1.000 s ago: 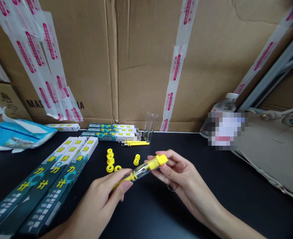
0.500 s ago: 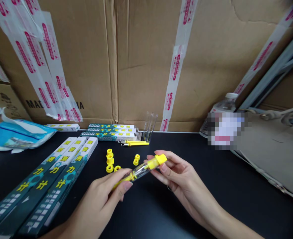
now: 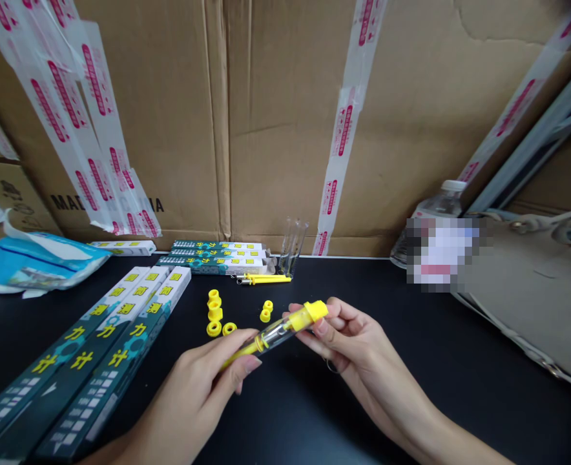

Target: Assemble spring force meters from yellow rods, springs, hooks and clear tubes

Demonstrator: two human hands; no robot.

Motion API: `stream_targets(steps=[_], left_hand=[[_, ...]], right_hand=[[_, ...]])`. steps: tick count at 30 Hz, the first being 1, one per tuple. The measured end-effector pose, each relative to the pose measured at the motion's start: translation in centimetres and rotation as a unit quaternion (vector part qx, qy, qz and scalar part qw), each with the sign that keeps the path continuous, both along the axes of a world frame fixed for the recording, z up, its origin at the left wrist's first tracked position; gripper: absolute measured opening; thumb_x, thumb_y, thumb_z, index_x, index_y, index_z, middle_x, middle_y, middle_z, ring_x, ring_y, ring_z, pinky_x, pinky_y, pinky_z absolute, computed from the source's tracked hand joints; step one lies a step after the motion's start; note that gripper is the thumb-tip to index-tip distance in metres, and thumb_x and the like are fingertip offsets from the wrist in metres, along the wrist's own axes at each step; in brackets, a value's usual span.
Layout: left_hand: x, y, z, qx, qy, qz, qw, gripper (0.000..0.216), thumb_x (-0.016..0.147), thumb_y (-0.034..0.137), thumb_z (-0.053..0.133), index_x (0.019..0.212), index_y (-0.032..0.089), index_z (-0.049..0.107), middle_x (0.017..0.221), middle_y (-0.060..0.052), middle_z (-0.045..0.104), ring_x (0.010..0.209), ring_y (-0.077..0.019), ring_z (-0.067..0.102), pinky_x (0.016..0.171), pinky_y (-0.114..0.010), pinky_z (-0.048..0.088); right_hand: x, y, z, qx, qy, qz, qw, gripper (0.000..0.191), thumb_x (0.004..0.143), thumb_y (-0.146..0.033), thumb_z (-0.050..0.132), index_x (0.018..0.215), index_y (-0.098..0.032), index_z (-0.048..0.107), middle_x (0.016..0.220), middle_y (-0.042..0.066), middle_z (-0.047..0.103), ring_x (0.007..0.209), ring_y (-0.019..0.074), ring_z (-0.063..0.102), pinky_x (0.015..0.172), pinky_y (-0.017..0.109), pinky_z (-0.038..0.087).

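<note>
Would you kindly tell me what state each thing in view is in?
Left hand: closed around the clear tube
Right hand: fingers on the yellow cap
Clear tube: held tilted, yellow rod inside
Yellow cap: at the tube's raised end, full seating unclear
Loose yellow pieces: on the table, unattached
Near boxes: lying side by side
Bottle: white cap on

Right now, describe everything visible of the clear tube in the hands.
The clear tube looks like slim plastic, with a yellow cap at its upper right end. Inside show a yellow rod and a shiny, metallic-looking part. It is tilted, rising rightward, above the black table. The left hand grips and hides its lower end; the right hand has fingers at the cap.
</note>
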State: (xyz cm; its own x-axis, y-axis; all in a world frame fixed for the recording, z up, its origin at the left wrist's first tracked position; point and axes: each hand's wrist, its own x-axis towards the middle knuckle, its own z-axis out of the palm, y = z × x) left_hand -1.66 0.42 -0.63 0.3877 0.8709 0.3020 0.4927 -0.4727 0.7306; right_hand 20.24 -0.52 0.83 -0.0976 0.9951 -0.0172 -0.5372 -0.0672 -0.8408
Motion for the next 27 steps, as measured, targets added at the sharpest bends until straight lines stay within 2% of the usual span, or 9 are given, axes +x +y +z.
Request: stream_targets(steps=[3,6,14,18,22,27], left_hand=[[0.0,0.05,-0.06,0.009,-0.006,0.0,1.0,0.027,0.096,0.033,0.051,0.107,0.023,0.072,0.063,0.005,0.064,0.056,-0.0132,0.062,0.058,-0.018,0.05],[0.06,0.02,0.09,0.011,-0.008,0.0,1.0,0.026,0.095,0.031,0.052,0.107,0.023,0.073,0.063,0.005,0.065,0.056,-0.0127,0.062,0.058,-0.017,0.05],[0.22,0.16,0.18,0.005,-0.019,0.003,1.0,0.028,0.092,0.031,0.055,0.11,0.021,0.074,0.064,0.003,0.067,0.053,-0.0124,0.063,0.056,-0.016,0.053],[0.25,0.26,0.2,0.0,-0.029,0.003,1.0,0.029,0.09,0.03,0.057,0.11,0.019,0.075,0.062,0.003,0.067,0.053,-0.0124,0.063,0.057,-0.016,0.054],[0.29,0.29,0.18,0.007,-0.033,0.008,0.999,0.028,0.089,0.029,0.058,0.109,0.019,0.076,0.063,0.003,0.068,0.053,-0.0121,0.063,0.056,-0.015,0.054],[0.28,0.04,0.16,0.003,-0.024,0.02,1.0,0.027,0.089,0.031,0.06,0.109,0.021,0.076,0.072,0.002,0.074,0.055,-0.012,0.065,0.059,-0.015,0.055]], right_hand=[[0.03,0.13,-0.05,0.002,0.007,0.003,1.0,0.016,0.079,-0.021,0.085,0.089,-0.02,0.073,0.093,0.003,0.078,0.099,0.0174,0.074,0.096,0.031,0.058],[0.04,0.21,-0.09,0.004,0.01,0.003,1.0,0.029,0.079,-0.021,0.084,0.106,-0.023,0.073,0.09,0.001,0.079,0.101,0.0176,0.074,0.096,0.03,0.057],[0.13,0.02,-0.07,0.007,-0.024,0.001,1.0,0.015,0.078,-0.025,0.085,0.087,-0.019,0.075,0.097,0.004,0.079,0.103,0.0198,0.073,0.097,0.032,0.057],[0.06,-0.01,0.01,0.009,-0.025,-0.006,1.0,0.016,0.077,-0.026,0.086,0.078,-0.019,0.072,0.097,0.004,0.078,0.101,0.021,0.073,0.097,0.035,0.057],[-0.01,0.07,-0.02,0.018,-0.025,0.002,1.0,0.014,0.079,-0.026,0.084,0.087,-0.02,0.074,0.099,0.004,0.078,0.103,0.0212,0.073,0.098,0.035,0.057],[-0.05,-0.03,0.0,0.035,-0.029,-0.007,0.999,0.025,0.08,-0.026,0.084,0.102,-0.023,0.075,0.101,0.004,0.079,0.103,0.0215,0.073,0.097,0.036,0.057]])
